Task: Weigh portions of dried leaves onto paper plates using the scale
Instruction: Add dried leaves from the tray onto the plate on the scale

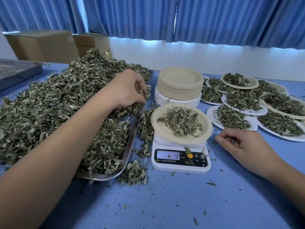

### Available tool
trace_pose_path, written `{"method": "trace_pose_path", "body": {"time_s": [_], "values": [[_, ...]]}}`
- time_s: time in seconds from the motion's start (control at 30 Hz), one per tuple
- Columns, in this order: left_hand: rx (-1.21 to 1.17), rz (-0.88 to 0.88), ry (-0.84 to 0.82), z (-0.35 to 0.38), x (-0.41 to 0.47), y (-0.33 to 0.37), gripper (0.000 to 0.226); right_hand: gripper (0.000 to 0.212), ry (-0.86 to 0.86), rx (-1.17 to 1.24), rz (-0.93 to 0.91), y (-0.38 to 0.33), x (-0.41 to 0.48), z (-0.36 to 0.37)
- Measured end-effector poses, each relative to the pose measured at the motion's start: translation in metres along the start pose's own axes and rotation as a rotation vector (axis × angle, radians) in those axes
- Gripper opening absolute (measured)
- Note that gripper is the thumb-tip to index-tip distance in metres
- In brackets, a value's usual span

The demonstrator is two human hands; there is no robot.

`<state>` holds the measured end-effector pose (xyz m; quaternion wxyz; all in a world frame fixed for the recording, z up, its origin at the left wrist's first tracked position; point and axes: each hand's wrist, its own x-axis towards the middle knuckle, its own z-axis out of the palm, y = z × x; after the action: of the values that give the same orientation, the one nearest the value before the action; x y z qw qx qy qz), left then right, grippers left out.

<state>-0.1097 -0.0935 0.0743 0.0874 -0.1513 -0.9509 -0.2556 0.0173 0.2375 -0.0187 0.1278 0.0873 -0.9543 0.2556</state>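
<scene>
A big heap of dried leaves [54,103] fills a metal tray [132,129] on the left. My left hand [127,90] reaches into the heap's right side and its curled fingers grip a clump of leaves. A white digital scale [180,164] stands mid-table, its display reading 4. On it sits a beige paper plate [158,124] holding a small pile of leaves. My right hand [242,144] rests on the table just right of the scale, fingers loosely curled, holding nothing.
A stack of empty paper plates [179,83] stands behind the scale. Several filled plates [244,100] crowd the right side. Loose leaves [133,174] lie spilled by the tray's corner. Cardboard boxes [42,45] and another grey tray [19,70] sit far left.
</scene>
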Motion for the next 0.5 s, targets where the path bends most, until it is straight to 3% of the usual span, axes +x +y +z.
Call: {"method": "trace_pose_path", "body": {"time_s": [0.1,0.2,0.27,0.4,0.5], "values": [[-0.306,0.062,-0.043,0.002,-0.007,0.011,0.023,0.02,-0.004,-0.005,-0.005,0.0,0.0,-0.001],[-0.502,0.126,-0.303,0.007,-0.016,0.024,0.034,0.02,-0.006,0.003,-0.004,0.0,0.001,-0.001],[-0.406,0.166,-0.388,0.011,-0.017,0.027,0.034,0.02,-0.009,0.005,-0.005,-0.001,0.0,-0.001],[-0.301,0.165,-0.219,0.012,-0.013,0.021,0.021,0.02,-0.007,0.004,-0.004,-0.001,0.0,-0.001],[0.113,0.116,-0.2,0.007,-0.006,0.009,0.027,0.02,-0.01,-0.003,-0.001,-0.001,-0.001,-0.002]]}}
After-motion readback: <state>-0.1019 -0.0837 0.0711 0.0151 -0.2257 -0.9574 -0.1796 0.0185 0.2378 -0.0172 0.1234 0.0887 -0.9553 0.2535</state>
